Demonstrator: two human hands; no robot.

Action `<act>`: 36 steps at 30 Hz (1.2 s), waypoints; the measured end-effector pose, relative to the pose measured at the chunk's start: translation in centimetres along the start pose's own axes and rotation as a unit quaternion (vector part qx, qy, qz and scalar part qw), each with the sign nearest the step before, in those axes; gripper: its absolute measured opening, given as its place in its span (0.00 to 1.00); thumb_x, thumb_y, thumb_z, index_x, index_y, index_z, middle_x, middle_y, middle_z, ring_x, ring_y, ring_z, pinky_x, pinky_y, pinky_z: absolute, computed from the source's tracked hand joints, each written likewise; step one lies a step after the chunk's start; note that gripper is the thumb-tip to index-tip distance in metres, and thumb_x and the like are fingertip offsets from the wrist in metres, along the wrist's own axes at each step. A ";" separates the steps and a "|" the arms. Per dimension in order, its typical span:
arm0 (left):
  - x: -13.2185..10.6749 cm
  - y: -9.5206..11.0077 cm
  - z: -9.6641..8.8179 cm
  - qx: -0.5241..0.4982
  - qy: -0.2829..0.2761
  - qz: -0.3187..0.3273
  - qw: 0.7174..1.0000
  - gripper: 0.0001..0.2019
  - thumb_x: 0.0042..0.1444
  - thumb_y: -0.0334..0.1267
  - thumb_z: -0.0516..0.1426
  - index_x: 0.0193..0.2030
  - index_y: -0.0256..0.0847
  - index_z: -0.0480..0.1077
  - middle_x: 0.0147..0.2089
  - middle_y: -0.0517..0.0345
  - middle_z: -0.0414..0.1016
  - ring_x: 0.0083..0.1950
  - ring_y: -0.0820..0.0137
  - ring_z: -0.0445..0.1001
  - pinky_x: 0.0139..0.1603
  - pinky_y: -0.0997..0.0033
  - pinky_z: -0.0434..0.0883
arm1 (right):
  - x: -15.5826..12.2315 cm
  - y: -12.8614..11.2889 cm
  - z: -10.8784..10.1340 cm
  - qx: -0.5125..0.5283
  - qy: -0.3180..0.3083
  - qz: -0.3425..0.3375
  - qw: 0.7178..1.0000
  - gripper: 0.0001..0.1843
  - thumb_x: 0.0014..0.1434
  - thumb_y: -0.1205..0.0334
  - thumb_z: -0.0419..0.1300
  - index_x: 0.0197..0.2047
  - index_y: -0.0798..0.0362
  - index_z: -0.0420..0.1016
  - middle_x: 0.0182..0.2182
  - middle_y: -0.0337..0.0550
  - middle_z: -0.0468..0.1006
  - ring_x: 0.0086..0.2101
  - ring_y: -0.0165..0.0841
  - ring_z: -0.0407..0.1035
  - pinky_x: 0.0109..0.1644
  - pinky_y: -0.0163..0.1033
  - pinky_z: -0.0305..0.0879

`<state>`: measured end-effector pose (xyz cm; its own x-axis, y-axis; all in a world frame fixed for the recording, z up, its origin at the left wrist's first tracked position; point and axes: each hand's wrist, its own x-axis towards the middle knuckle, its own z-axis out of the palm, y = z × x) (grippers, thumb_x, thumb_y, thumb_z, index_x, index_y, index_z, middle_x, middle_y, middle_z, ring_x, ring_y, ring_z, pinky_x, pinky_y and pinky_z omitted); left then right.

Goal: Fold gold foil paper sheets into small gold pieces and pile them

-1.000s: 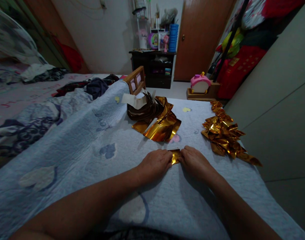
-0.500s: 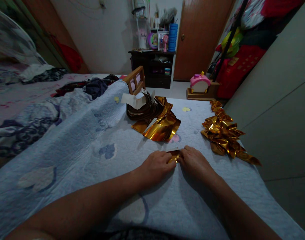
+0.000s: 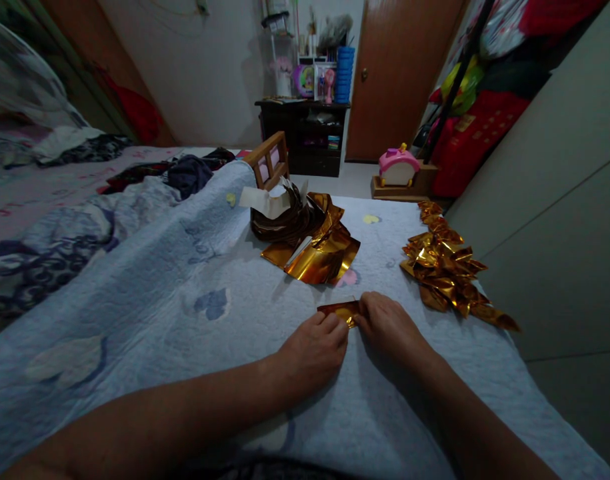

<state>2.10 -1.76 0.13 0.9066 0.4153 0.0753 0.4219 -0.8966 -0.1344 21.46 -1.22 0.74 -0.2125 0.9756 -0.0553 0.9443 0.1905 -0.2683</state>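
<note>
A small piece of folded gold foil paper [image 3: 341, 309] lies on the quilted bedspread [image 3: 195, 373] between my hands. My left hand [image 3: 315, 347] is closed at its near edge, fingers curled over the foil. My right hand [image 3: 385, 320] pinches the right end; the thumb and fingertips partly hide it. Beyond them sits a thick stack of gold foil sheets [image 3: 325, 257], fanned out, with pale backing paper at its far left. On the right lies a pile of folded gold foil pieces [image 3: 445, 267] with pointed ends.
At the bed's far edge rises a wooden rail [image 3: 272, 160]. Behind it stand a dark cabinet [image 3: 305, 140] and a wooden door [image 3: 395, 73]. A pink toy [image 3: 399, 165] rests past the bed. Rumpled clothes [image 3: 189, 175] lie at the left, beside another bed.
My left hand has shifted slightly down and towards me along the foil, uncovering more of its left end. My right hand stays at the right end. The view has moved very slightly.
</note>
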 end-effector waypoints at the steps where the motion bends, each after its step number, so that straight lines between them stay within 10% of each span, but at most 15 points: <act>1: 0.0 0.1 0.0 -0.003 -0.009 -0.001 1.000 0.09 0.66 0.30 0.54 0.44 0.32 0.75 0.42 0.48 0.73 0.42 0.60 0.70 0.41 0.58 0.70 | 0.0 0.0 0.1 0.001 0.007 -0.008 1.000 0.04 0.64 0.67 0.56 0.36 0.52 0.68 0.33 0.45 0.75 0.35 0.37 0.67 0.38 0.39 0.52; 14: 0.0 0.7 0.0 -0.043 -0.038 -0.024 0.998 0.12 0.66 0.26 0.49 0.47 0.30 0.74 0.44 0.45 0.74 0.44 0.60 0.72 0.42 0.60 0.75 | -0.2 -0.8 1.4 0.012 0.018 -0.091 0.996 0.10 0.65 0.74 0.51 0.38 0.54 0.71 0.36 0.46 0.75 0.36 0.36 0.67 0.42 0.39 0.58; 36: -4.2 -1.8 0.7 -0.035 0.062 0.025 0.997 0.11 0.66 0.27 0.52 0.51 0.28 0.72 0.45 0.45 0.77 0.44 0.61 0.75 0.48 0.60 0.79 | -0.6 -3.2 1.2 -0.041 0.055 -0.003 0.998 0.17 0.63 0.47 0.61 0.41 0.54 0.72 0.39 0.51 0.75 0.41 0.45 0.69 0.43 0.46 0.59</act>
<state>-2.40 -1.81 -0.59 0.9163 0.3511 0.1927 0.3701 -0.9262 -0.0724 18.22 -2.56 0.49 -0.1938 0.9795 0.0540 0.9612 0.2006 -0.1891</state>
